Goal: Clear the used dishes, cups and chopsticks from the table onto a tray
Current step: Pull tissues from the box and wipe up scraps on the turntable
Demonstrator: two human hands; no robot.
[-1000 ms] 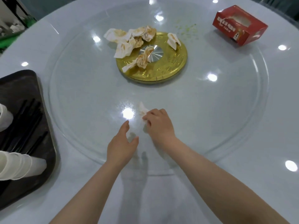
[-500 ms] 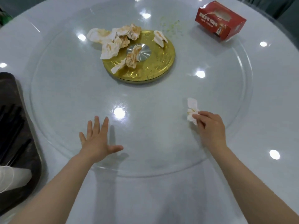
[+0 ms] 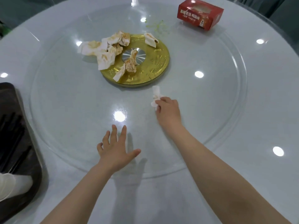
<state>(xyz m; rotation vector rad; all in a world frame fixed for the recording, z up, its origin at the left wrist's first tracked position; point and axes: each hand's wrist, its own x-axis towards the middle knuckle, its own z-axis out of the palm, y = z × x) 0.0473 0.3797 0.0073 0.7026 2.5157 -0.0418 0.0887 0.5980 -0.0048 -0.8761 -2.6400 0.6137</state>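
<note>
Both forearms reach in from the near edge of the white round table point(image 3: 258, 167). The left hand point(image 3: 115, 151) lies palm down with its fingers straight and spread and its thumb out to the right, grasping nothing; it sits over the near part of the glass turntable point(image 3: 64, 110), and whether the palm presses on the glass or only hovers cannot be told. The right hand point(image 3: 168, 110) is farther in and to the right, knuckles up, its fingers curled round a crumpled white tissue point(image 3: 155, 96) whose free end sticks out beyond the fingertips toward the table's centre.

Between the two hands and to the left of them the glass is bare and glossy, with ceiling lights mirrored in it. The turntable's rim curves just behind the left wrist and sweeps wide to the right, leaving a broad band of white tabletop outside it.

At the left edge of the view a dark tray point(image 3: 34, 159) rests on the table, partly cut off. It holds dark chopsticks point(image 3: 14, 143) lying lengthwise and a stack of white cups point(image 3: 14, 185) lying on its side at the near end.

Farther off, at the turntable's centre, is a gold disc point(image 3: 155, 65) with a silver hub. Stained, crumpled napkins point(image 3: 105, 50) lie on it and spill over its left edge. Beyond it, yellowish crumbs point(image 3: 157, 26) speckle the glass, and a red tissue box point(image 3: 199, 13) stands at the far right.
</note>
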